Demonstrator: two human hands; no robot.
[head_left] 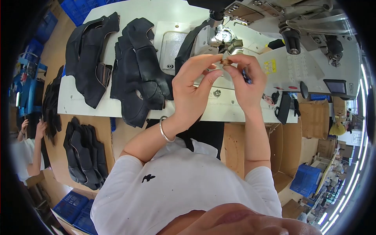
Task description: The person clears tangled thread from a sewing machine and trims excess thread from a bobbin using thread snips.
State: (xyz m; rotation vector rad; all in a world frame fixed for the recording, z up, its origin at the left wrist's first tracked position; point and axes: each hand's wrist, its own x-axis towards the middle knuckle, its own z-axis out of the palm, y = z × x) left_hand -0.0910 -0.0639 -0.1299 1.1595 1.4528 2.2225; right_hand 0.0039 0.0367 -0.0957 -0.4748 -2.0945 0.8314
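Observation:
In front of the sewing machine's needle area (pixel 226 37), both hands meet at a small copper-brown round piece that looks like a bobbin (pixel 225 62). My left hand (pixel 192 84) pinches it between thumb and index finger. Opposite, the thumb and index finger of my right hand (pixel 249 80) grip its other side. A small dark blue tool (pixel 246 76) is tucked in my right hand; its kind is mostly hidden. Black padded fabric pieces (pixel 147 66) lie stacked left of my left hand. Another black piece (pixel 190 44) lies beside the machine head, partly behind my left hand.
More black pieces (pixel 88 58) lie at the left of the white table (pixel 129 8), and others hang or lie at a brown board (pixel 84 152). A cardboard box (pixel 280 152) stands below right. Blue crates (pixel 307 178) are around. At far left a co-worker's hands (pixel 40 128) show.

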